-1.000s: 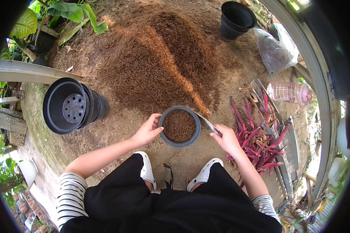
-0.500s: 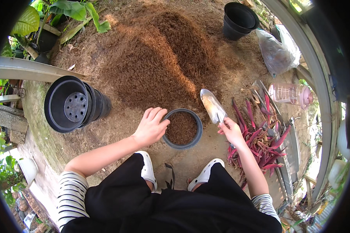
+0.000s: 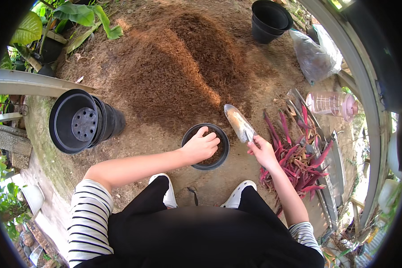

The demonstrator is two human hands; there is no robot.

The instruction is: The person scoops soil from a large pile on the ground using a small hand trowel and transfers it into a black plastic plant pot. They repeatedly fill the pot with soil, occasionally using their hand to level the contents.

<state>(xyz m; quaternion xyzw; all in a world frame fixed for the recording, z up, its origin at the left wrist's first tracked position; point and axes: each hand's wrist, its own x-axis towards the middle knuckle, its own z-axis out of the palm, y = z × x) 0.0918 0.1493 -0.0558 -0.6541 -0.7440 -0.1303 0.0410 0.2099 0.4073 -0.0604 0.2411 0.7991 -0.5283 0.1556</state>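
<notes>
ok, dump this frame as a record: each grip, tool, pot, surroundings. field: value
left grip: bare hand over the pot's opening, fingers bent; contact with the fill unclear
right grip: closed on the trowel's handle
trowel: metal blade, tip pointing away from the wearer
pot: dark, round, brown loose fill inside
beyond pot: brown mound
left: stacked black pots
right: red-purple plants, pink see-through container
far right: plastic bag
</notes>
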